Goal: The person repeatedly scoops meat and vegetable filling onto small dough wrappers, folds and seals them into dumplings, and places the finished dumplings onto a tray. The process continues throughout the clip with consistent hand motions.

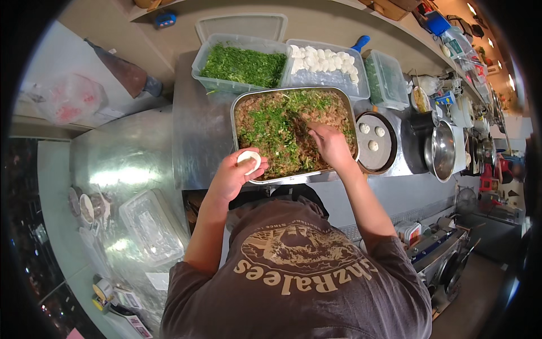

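Note:
A round white dough wrapper (248, 162) lies in my left hand (232, 173), its thumb pressed across the middle, by the near left corner of a metal tray of filling (271, 127). Ground meat and chopped greens fill that tray. My right hand (330, 142) reaches into the filling with its fingertips; a dark, thin thing shows at them, too unclear to name. To the tray's right, a round lined steamer (376, 157) holds three small pleated buns (373, 145). Behind the tray, a plastic box (328, 80) bears many white dough rounds (322, 59).
A plastic tub of chopped greens (243, 63) stands at the back left, with a lid (241, 26) leaning behind. Further right are a lidded plastic box (386, 79) and a steel bowl (441, 150). A plastic container (153, 227) rests on the left metal counter (127, 140).

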Demonstrator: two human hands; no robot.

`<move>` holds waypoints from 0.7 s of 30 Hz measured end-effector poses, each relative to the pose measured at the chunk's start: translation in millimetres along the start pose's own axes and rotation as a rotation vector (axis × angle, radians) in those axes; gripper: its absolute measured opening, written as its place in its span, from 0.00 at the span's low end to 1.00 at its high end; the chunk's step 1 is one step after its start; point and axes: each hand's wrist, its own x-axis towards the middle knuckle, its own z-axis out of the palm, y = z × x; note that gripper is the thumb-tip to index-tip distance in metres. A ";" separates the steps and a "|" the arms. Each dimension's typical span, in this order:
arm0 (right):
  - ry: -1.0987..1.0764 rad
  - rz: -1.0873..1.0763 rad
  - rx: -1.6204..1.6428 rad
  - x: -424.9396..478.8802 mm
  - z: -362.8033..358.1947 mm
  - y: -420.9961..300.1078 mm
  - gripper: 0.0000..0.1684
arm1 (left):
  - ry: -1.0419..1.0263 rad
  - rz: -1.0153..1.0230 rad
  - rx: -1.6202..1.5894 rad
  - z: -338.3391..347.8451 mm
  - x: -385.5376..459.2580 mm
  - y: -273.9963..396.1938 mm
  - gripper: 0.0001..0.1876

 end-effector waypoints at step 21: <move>-0.239 -0.064 0.005 -61.1 -3.9 29.1 0.14 | -0.048 -0.047 -0.036 -3.1 -3.2 3.1 0.10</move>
